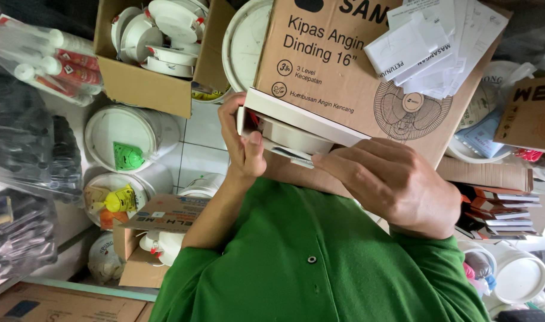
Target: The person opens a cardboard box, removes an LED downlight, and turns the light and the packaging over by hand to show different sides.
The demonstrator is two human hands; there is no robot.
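Both my hands hold a small flat white carton [296, 116] in front of my green shirt [308, 268]. Its end is open, and a round white fitting [293, 138] shows inside. My left hand [240, 143] grips the carton's left end, thumb on the front and fingers behind. My right hand [398, 185] is at the lower right, back of the hand toward me, its fingers reaching to the open end under the carton.
A big brown fan carton [338, 77] with loose white papers [439, 42] lies just beyond. An open carton of round white fittings [159, 36], white lidded buckets [126, 137], bagged tubes [52, 59], another open carton [159, 238] and stacked small boxes [499, 209] crowd the floor.
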